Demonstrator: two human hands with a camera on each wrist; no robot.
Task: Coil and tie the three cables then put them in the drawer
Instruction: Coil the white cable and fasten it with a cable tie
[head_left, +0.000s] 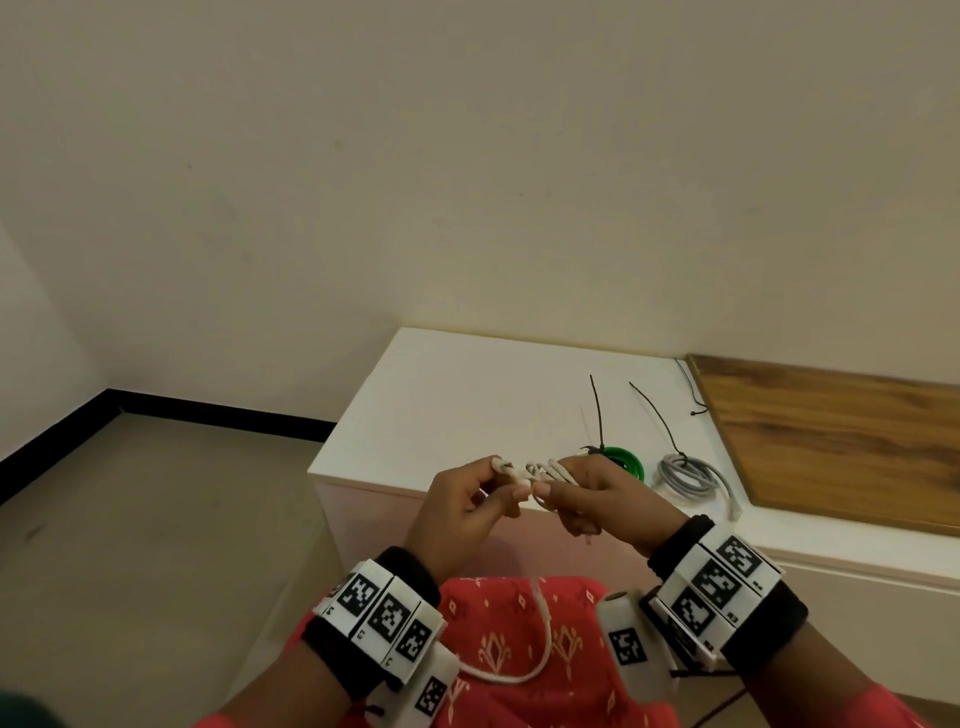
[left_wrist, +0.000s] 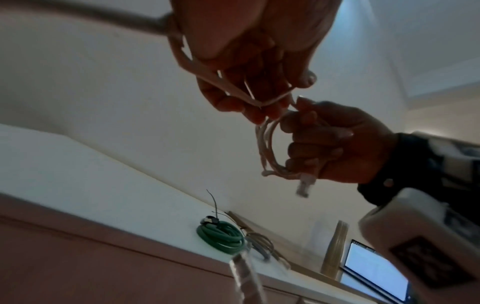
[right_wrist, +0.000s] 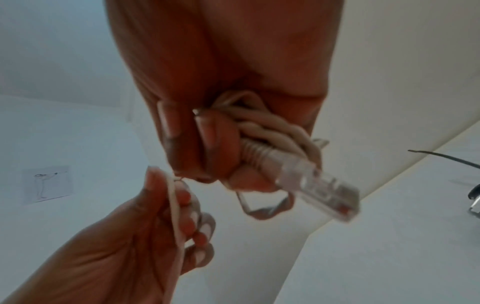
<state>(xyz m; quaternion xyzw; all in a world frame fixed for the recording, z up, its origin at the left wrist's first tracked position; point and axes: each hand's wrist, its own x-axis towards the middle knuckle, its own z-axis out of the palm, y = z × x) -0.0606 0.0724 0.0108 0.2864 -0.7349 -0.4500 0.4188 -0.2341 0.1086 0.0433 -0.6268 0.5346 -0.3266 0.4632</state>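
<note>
My right hand grips a small coil of white cable in front of the white cabinet. The coil hangs from its curled fingers, and a clear plug sticks out below them. My left hand pinches the loose run of the same white cable right beside the coil. The slack trails down over my lap. On the cabinet top lie a green coil and a grey coil, each with a black tie round it.
A wooden board lies on the cabinet at the right, with a thin black tie beside it. A lit laptop screen shows in the left wrist view. Bare floor lies to the left.
</note>
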